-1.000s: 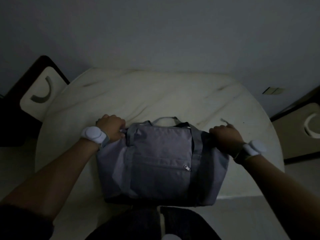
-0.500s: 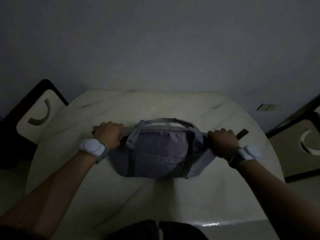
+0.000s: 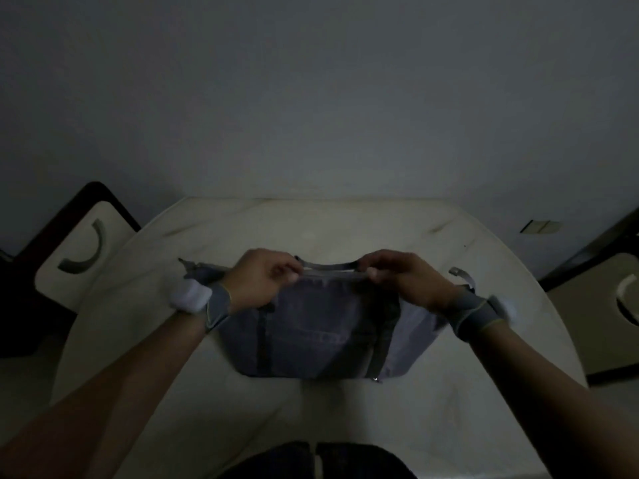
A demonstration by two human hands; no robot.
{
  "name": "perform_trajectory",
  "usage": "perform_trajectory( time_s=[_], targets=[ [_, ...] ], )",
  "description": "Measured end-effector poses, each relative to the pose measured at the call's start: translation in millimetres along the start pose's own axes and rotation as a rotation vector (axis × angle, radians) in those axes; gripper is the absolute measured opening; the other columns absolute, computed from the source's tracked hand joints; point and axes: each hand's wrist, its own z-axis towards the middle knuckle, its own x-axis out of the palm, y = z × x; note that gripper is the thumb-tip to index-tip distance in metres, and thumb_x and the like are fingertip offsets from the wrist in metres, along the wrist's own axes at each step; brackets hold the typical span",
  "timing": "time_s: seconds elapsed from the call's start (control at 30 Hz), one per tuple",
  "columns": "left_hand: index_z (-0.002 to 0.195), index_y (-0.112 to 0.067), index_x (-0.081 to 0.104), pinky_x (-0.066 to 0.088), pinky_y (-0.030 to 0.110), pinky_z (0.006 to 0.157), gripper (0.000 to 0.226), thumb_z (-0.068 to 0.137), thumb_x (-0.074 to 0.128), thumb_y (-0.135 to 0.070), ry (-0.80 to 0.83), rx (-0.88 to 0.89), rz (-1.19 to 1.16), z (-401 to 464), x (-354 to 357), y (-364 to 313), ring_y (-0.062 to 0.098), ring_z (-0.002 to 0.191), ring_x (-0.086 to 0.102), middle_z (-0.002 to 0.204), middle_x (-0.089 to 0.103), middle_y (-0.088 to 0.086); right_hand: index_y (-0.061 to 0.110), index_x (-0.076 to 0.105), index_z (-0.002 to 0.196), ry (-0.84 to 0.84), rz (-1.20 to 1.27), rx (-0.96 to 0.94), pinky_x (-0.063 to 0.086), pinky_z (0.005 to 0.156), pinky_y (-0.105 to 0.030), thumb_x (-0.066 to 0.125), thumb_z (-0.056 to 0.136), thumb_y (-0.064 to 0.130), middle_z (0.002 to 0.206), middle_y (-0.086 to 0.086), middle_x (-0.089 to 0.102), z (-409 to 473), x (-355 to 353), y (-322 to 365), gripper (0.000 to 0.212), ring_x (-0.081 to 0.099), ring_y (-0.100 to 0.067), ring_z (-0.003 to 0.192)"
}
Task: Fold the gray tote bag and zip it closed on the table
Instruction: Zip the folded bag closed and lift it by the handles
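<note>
The gray tote bag (image 3: 321, 330) is laid flat on the pale table (image 3: 449, 409), its bottom edge nearest the person; no fold is seen yet, and the folding and zipping are judged still to be done. At its far top edge, fabric is pinched by the left hand (image 3: 262, 280) and the right hand (image 3: 406, 280), both curled, beside the handle (image 3: 328, 264).

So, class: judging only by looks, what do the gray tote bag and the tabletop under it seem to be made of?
Gray tote bag: probably a thin matte woven synthetic such as nylon or polyester; it sags and creases, with darker webbing straps.
Table: seemingly polished marble or a marble-look surface; pale, smooth, with faint dark veins. The dim light leaves both uncertain.
</note>
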Motion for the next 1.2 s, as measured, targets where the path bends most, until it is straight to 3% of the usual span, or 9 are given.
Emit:
perform_trajectory(
  time_s=[0.17,0.27,0.37,0.57,0.7,0.8,0.93,1.1,1.2],
  targets=[
    [0.084,-0.014,0.059,0.048,0.041,0.074,0.018,0.079,0.066,-0.029,-0.253,0.069,0.406,-7.8,36.6,14.0,0.029,0.084,0.053,0.087,0.057,0.010,0.028,0.070,0.094,-0.346,-0.068,0.043,0.055,0.086,-0.040,0.071,0.082,0.038,0.090,0.007,0.072,9.7,40.2,-22.3,0.016,0.067,-0.012,0.088],
    [0.095,-0.008,0.055,0.044,0.043,0.081,0.042,0.074,0.070,-0.041,-0.269,-0.223,0.544,-3.3,31.9,23.0,0.035,0.093,0.049,0.097,0.054,0.017,0.021,0.065,0.104,-0.576,-0.418,0.175,0.051,0.085,-0.041,0.061,0.078,0.059,0.098,-0.005,0.064,15.8,37.5,-33.9,0.046,0.060,-0.027,0.096],
    [0.091,-0.002,0.058,0.044,0.036,0.077,0.025,0.078,0.062,-0.024,-0.093,-0.363,0.506,-1.2,32.7,22.6,0.038,0.093,0.057,0.097,0.061,0.022,0.023,0.063,0.085,-0.289,-0.585,0.429,0.051,0.084,-0.041,0.052,0.076,0.074,0.091,-0.009,0.065,19.7,37.6,-35.8,0.053,0.062,-0.034,0.091],
    [0.080,-0.018,0.060,0.049,0.027,0.067,0.023,0.068,0.061,0.001,-0.138,-0.197,-0.049,-37.6,30.4,-2.8,0.015,0.070,0.061,0.075,0.067,0.004,0.015,0.072,0.092,0.094,-0.082,0.015,0.052,0.073,-0.024,0.072,0.083,0.024,0.093,-0.003,0.071,-17.3,32.6,5.4,0.012,0.065,-0.007,0.083],
    [0.100,-0.010,0.061,0.045,0.031,0.082,0.025,0.079,0.047,-0.006,0.439,-0.110,0.370,-80.5,74.0,-11.6,0.030,0.100,0.059,0.102,0.066,0.015,0.032,0.055,0.129,0.291,-0.749,-0.085,0.028,0.116,-0.044,0.055,0.079,0.069,0.136,0.002,0.056,-41.7,61.9,-8.2,0.062,0.039,-0.019,0.135],
    [0.142,-0.008,0.029,0.026,0.037,0.110,0.053,0.092,0.034,-0.026,0.630,-0.235,0.778,-96.1,105.1,12.8,0.037,0.133,0.032,0.147,0.034,0.019,0.032,0.035,0.144,0.357,-1.209,-0.203,-0.006,0.117,-0.056,0.048,0.068,0.081,0.157,-0.002,0.026,-55.0,85.7,-27.9,0.092,-0.004,-0.034,0.147],
    [0.104,-0.012,0.064,0.051,0.041,0.085,0.034,0.073,0.060,-0.024,0.462,-0.119,0.816,-83.5,77.2,37.6,0.035,0.101,0.058,0.111,0.063,0.018,0.041,0.047,0.130,0.162,-0.752,-0.120,0.035,0.109,-0.043,0.055,0.074,0.072,0.135,0.007,0.051,-51.7,46.7,-10.3,0.065,0.040,-0.021,0.131],
    [0.084,0.000,0.066,0.052,0.043,0.071,0.027,0.063,0.058,-0.015,-0.139,0.136,0.978,-38.6,-9.6,38.2,0.037,0.077,0.064,0.084,0.067,0.022,0.022,0.049,0.131,-0.117,-1.281,0.160,0.038,0.104,-0.044,0.069,0.078,0.050,0.123,-0.004,0.061,-23.4,-31.1,-53.6,0.063,0.056,-0.023,0.114],
    [0.069,-0.003,0.066,0.051,0.038,0.068,0.023,0.053,0.082,-0.008,0.109,-0.115,1.085,-26.1,-37.0,54.9,0.032,0.068,0.065,0.073,0.067,0.018,0.016,0.066,0.087,0.002,-1.378,0.307,0.052,0.084,-0.035,0.063,0.086,0.026,0.080,0.002,0.063,-21.3,-51.0,-60.8,0.011,0.063,-0.017,0.077]
  ],
)
